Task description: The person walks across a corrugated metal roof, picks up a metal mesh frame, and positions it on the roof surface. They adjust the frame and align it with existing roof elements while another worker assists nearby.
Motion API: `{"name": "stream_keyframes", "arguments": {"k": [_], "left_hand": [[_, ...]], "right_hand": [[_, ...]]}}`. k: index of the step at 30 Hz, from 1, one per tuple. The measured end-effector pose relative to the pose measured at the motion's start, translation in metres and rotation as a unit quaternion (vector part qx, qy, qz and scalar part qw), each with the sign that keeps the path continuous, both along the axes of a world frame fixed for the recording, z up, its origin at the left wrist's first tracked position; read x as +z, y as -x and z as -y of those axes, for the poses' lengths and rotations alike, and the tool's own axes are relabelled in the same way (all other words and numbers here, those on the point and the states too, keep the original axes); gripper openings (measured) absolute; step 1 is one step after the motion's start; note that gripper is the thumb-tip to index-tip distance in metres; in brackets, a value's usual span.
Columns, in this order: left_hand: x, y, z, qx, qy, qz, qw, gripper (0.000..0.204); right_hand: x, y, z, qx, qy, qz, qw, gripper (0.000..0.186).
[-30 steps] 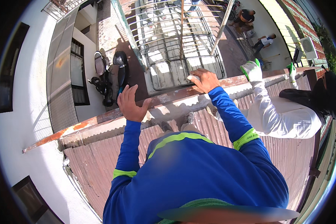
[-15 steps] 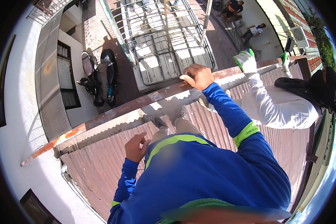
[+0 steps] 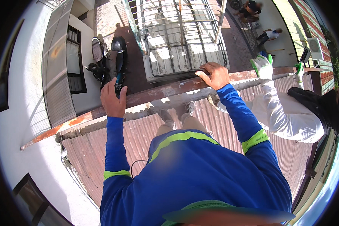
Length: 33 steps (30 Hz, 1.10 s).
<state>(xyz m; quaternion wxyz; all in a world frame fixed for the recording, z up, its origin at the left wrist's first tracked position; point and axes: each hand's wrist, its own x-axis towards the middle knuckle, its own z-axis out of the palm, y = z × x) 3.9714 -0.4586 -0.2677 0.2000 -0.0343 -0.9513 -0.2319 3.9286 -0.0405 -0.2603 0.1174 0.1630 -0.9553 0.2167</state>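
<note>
A rust-stained metal beam (image 3: 158, 94) runs along the front edge of a corrugated brown roof (image 3: 90, 150) that I stand on. My right hand (image 3: 216, 75) is closed over the beam, its fingers curled at the far edge and the thumb on the near side. Further left, my left hand (image 3: 113, 98) reaches to the same beam with fingers stretched up and thumb apart. It holds nothing; whether its palm presses on the beam is hidden.
Right beside me a co-worker's green and white glove (image 3: 263, 67) is at the beam. Below stand a white vehicle with a metal rack (image 3: 182, 45), a dark motorcycle (image 3: 119, 56) and another motorcycle (image 3: 98, 49). Two people, one in a white shirt (image 3: 272, 34), are at ground level.
My left hand has swung forward from beside my waist to the beam, and its fingers have opened out. My right hand stays on the beam. The view has shifted slightly.
</note>
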Motion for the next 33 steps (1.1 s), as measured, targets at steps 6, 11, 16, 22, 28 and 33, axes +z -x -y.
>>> {"name": "stream_keyframes", "arguments": {"k": [6,11,16,22,28,33], "left_hand": [[-0.0063,-0.0015,-0.0022,-0.008,0.031,-0.058,0.998,0.051],[-0.0041,-0.0040,-0.0038,0.010,0.051,-0.073,0.996,0.049],[-0.0042,-0.0060,-0.0031,0.023,0.049,-0.060,0.997,0.048],[-0.0046,-0.0030,-0.0028,0.028,0.054,-0.036,0.997,0.047],[-0.0040,0.0002,-0.0071,0.040,0.062,-0.046,0.996,0.048],[-0.0039,-0.0003,-0.0073,0.046,0.066,-0.034,0.996,0.047]], "right_hand": [[-0.0018,0.0023,-0.0007,-0.006,0.005,0.005,1.000,0.042],[-0.0045,0.0035,-0.0007,-0.014,-0.007,0.023,1.000,0.045],[-0.0041,0.0023,0.0014,-0.022,-0.017,0.060,0.998,0.052],[0.0010,0.0040,0.0020,-0.018,0.001,0.091,0.996,0.049],[0.0020,0.0080,-0.0015,-0.004,0.002,0.072,0.997,0.047],[0.0010,0.0085,-0.0006,0.014,0.005,0.063,0.998,0.046]]}}
